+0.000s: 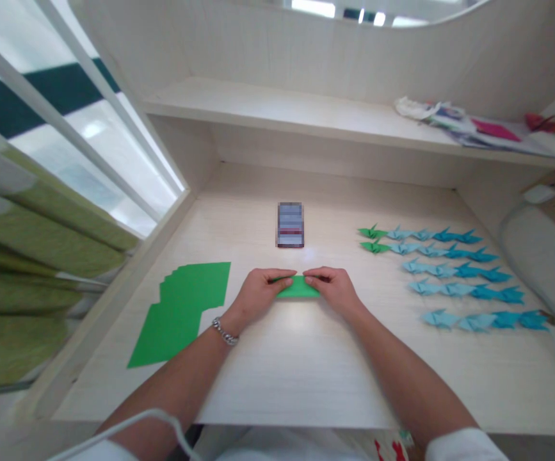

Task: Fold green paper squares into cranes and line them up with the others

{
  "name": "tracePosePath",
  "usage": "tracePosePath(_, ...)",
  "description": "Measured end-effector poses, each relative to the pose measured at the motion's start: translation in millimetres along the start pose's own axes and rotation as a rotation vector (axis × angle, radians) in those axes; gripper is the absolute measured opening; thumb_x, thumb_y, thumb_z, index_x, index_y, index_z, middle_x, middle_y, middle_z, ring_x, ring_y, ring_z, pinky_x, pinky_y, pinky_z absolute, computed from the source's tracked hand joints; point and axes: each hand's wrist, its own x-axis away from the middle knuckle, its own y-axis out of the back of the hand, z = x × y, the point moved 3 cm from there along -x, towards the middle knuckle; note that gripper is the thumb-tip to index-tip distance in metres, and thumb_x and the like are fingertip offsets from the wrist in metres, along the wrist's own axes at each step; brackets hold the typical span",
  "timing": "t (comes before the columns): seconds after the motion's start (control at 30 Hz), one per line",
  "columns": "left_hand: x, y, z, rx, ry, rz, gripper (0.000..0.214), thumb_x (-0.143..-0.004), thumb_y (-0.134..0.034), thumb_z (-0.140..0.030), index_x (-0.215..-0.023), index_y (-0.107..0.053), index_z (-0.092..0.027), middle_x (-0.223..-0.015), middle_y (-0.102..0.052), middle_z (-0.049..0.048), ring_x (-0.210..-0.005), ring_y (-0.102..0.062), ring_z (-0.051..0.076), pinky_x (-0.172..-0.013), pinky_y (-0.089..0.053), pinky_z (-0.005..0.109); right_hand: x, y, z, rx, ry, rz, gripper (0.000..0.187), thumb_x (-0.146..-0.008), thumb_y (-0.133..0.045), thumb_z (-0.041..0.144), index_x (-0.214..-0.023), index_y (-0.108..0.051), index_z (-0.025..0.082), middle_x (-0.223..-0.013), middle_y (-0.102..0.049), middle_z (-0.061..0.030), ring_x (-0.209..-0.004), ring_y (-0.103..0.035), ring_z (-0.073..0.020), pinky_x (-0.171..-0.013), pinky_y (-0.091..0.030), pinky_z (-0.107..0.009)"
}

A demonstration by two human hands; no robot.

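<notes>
A folded green paper (299,289) lies flat on the pale wooden desk (306,358), straight ahead of me. My left hand (258,293) pinches its upper left edge, fingers pressed together on the fold. My right hand (335,288) does the same at the upper right edge. The fingertips of both hands nearly meet above the paper's middle. A metal bracelet circles my left wrist.
A stack of green paper sheets (181,310) lies to the left. Rows of folded paper cranes (454,275), two green and several blue, cover the right side. A phone (290,225) lies behind the paper. The shelf (306,115) above holds loose coloured papers (479,131). A curtain (27,256) hangs at left.
</notes>
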Motion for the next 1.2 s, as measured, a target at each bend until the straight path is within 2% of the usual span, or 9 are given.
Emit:
tracePosePath(0.27, -1, 0.4, -4, 0.003, 0.018, -0.017, 0.026, -0.075, -0.064, -0.029, -0.097, -0.072, -0.018, -0.097, -0.073, 0.0056, -0.089, -0.066, 0.021, -0.084, -0.049, 0.032, 0, 0, 2, 0.069, 0.019, 0.003, 0.019, -0.075, -0.064, 0.031, -0.089, -0.074, 0.022, -0.085, -0.073, -0.0042, -0.078, -0.065, -0.0191, -0.072, -0.048, -0.031)
tracePosePath(0.43, -7, -4.2, -5, -0.011, 0.025, 0.048, 0.025, -0.073, -0.066, -0.032, -0.093, -0.073, -0.019, -0.092, -0.073, 0.0053, -0.085, -0.066, 0.021, -0.079, -0.049, 0.031, -2, -1, 4, 0.081, 0.023, 0.014, 0.016, -0.075, -0.064, 0.03, -0.086, -0.074, 0.023, -0.084, -0.073, -0.0034, -0.077, -0.065, -0.019, -0.073, -0.048, -0.031)
tracePosePath(0.5, -9, -6.7, -5, -0.006, 0.028, 0.045, 0.024, -0.074, -0.065, -0.033, -0.091, -0.074, -0.018, -0.09, -0.074, 0.0056, -0.083, -0.066, 0.021, -0.077, -0.049, 0.031, -2, 0, 2, 0.019, 0.002, -0.015, 0.019, -0.073, -0.065, 0.031, -0.087, -0.073, 0.021, -0.082, -0.072, -0.0039, -0.075, -0.065, -0.0188, -0.07, -0.049, -0.031)
tracePosePath(0.63, -11, -9.4, -3, 0.005, 0.044, -0.026, 0.026, -0.073, -0.065, -0.034, -0.09, -0.073, -0.016, -0.088, -0.073, 0.0072, -0.078, -0.066, 0.02, -0.073, -0.049, 0.03, -1, 1, -5, -0.2, -0.095, -0.126, 0.036, -0.067, -0.07, 0.031, -0.1, -0.068, 0.017, -0.075, -0.07, -0.0045, -0.067, -0.063, -0.0177, -0.061, -0.049, -0.028)
tracePosePath(0.73, -13, -12.6, -2, 0.048, 0.065, 0.004, 0.028, -0.071, -0.067, -0.034, -0.09, -0.072, -0.014, -0.084, -0.073, 0.0086, -0.073, -0.065, 0.019, -0.066, -0.049, 0.029, 2, 2, -10, -0.258, -0.149, -0.178, 0.031, -0.066, -0.071, 0.031, -0.092, -0.069, 0.015, -0.075, -0.07, -0.006, -0.068, -0.065, -0.0188, -0.062, -0.05, -0.029)
tracePosePath(0.87, -13, -16.5, -4, 0.061, 0.065, 0.112, 0.03, -0.073, -0.064, -0.038, -0.09, -0.072, -0.014, -0.082, -0.073, 0.0079, -0.07, -0.065, 0.019, -0.062, -0.048, 0.028, 4, 2, -8, -0.221, -0.128, -0.163, 0.027, -0.067, -0.07, 0.031, -0.09, -0.069, 0.017, -0.078, -0.071, -0.006, -0.072, -0.066, -0.0193, -0.064, -0.051, -0.029)
tracePosePath(1.03, -7, -13.9, -8, 0.046, 0.028, 0.047, 0.028, -0.076, -0.061, -0.04, -0.086, -0.072, -0.016, -0.082, -0.073, 0.0054, -0.072, -0.065, 0.019, -0.065, -0.049, 0.028, 6, 1, -3, -0.224, -0.124, -0.166, 0.03, -0.068, -0.07, 0.031, -0.094, -0.068, 0.017, -0.078, -0.071, -0.0057, -0.073, -0.067, -0.0195, -0.066, -0.052, -0.029)
tracePosePath(1.2, -1, -12.1, -7, 0.075, 0.046, 0.052, 0.026, -0.076, -0.062, -0.037, -0.087, -0.072, -0.016, -0.084, -0.073, 0.0057, -0.074, -0.066, 0.019, -0.066, -0.051, 0.028, 11, -1, 0, -0.179, -0.117, -0.208, 0.023, -0.069, -0.069, 0.033, -0.086, -0.071, 0.017, -0.081, -0.073, -0.007, -0.073, -0.067, -0.0207, -0.068, -0.053, -0.031)
